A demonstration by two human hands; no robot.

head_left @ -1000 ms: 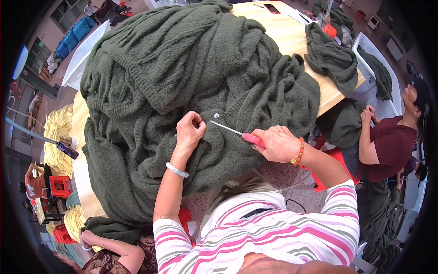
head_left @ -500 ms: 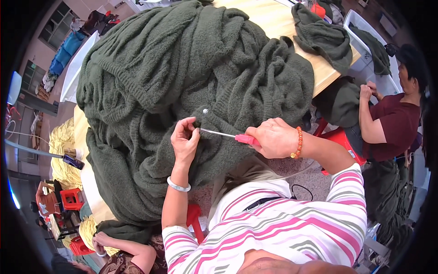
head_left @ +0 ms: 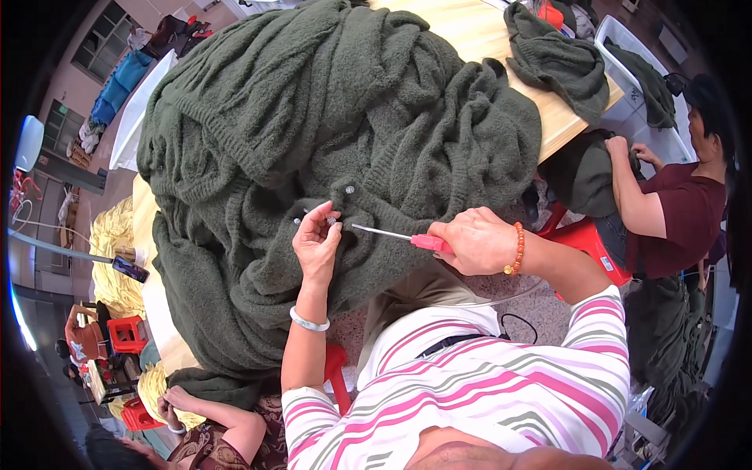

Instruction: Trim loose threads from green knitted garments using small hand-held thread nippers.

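Note:
A large heap of dark green knitted garments (head_left: 313,102) lies in front of me. My right hand (head_left: 478,241) is closed around the pinkish-red handle of a screwdriver-like tool (head_left: 384,232). Its thin metal shaft points left, and the tip is a little apart from my left fingers. My left hand (head_left: 316,252) is closed in a pinch at the edge of the knit, on a small shiny button (head_left: 332,221). Another shiny button (head_left: 349,189) shows on the knit just above, and a further button (head_left: 297,221) lies left of my fingers.
The wooden table (head_left: 560,141) shows at the right of the heap, with a separate green garment (head_left: 556,63) on it. A person at the right handles green knit beside a white bin (head_left: 619,47). Another person's hands work at lower left. A red stool (head_left: 591,249) stands at right.
The tool's tip has drawn back slightly right from my left fingers. More shiny buttons now show around my left hand. The view has shifted slightly.

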